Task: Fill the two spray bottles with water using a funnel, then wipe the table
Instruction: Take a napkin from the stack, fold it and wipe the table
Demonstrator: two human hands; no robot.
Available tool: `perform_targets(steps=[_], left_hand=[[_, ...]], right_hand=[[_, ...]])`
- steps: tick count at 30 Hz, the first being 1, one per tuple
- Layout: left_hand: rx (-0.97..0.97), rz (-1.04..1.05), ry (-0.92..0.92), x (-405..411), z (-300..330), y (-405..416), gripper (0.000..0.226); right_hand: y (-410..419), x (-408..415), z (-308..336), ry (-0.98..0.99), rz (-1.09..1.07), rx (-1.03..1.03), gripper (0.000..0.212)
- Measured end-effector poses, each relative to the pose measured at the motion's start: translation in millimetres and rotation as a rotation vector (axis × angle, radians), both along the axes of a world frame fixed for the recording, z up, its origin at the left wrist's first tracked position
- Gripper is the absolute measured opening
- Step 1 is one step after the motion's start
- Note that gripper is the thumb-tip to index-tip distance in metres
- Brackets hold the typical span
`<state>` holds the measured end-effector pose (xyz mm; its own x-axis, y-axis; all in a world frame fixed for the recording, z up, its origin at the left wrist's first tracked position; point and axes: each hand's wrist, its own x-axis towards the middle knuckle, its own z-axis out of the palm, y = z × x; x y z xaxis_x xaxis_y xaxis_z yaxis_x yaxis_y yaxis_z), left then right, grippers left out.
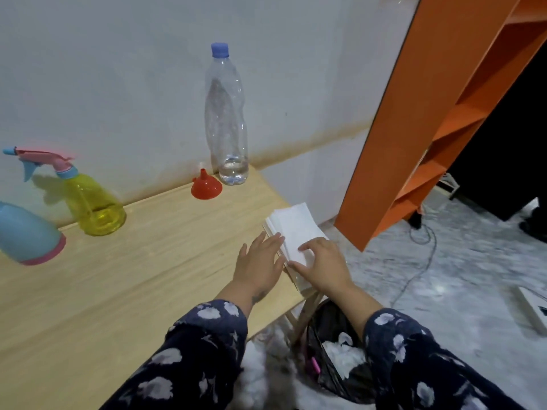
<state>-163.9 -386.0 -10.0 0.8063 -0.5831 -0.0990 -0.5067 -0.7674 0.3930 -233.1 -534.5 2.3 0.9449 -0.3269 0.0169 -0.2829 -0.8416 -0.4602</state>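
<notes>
Wooden table (124, 279) against a pale wall, both hands at the tissue stack on its right edge.

Largest first: the water bottle (226, 113) near top centre holds little water, so it would tip easily; the blue spray bottle (28, 232) and yellow spray bottle (88, 199) sit at the left, slick plastic best held by the neck; the red funnel (206, 186) stands upended. The tissue stack (296, 232) looks soft and light. The left hand (259, 261) lies flat with straight fingers beside it; the right hand (324, 266) curls its fingers on the top sheet.

The wooden table (148, 261) carries two spray bottles (91, 202), funnel (206, 187), water bottle (228, 119) and tissues (296, 232).
</notes>
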Motion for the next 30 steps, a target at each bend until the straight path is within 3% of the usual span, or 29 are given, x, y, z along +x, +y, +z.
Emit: perform_targets(steps=[7, 13, 20, 25, 30], left_hand=[[-0.018, 0.033, 0.034, -3.7, -4.5, -2.9, 0.048], [0.002, 0.038, 0.048, -7.3, -4.0, -3.6, 0.053], [0.040, 0.070, 0.042, -15.7, 3.4, -15.3, 0.056], [0.140, 0.016, 0.031, -17.0, 5.8, -32.5, 0.064], [0.279, 0.008, 0.073, -12.3, 4.5, -43.2, 0.078]], right_hand=[[6.4, -2.0, -4.9, -0.044, -0.045, 0.019, 0.016], [4.2, 2.3, -5.1, -0.025, -0.075, 0.082, 0.017], [-8.4, -0.8, 5.2, -0.147, -0.184, 0.228, 0.007], [-29.2, 3.2, 9.5, -0.206, -0.147, 0.321, 0.035], [-48.7, 1.0, 23.0, -0.245, -0.166, 0.292, 0.028]])
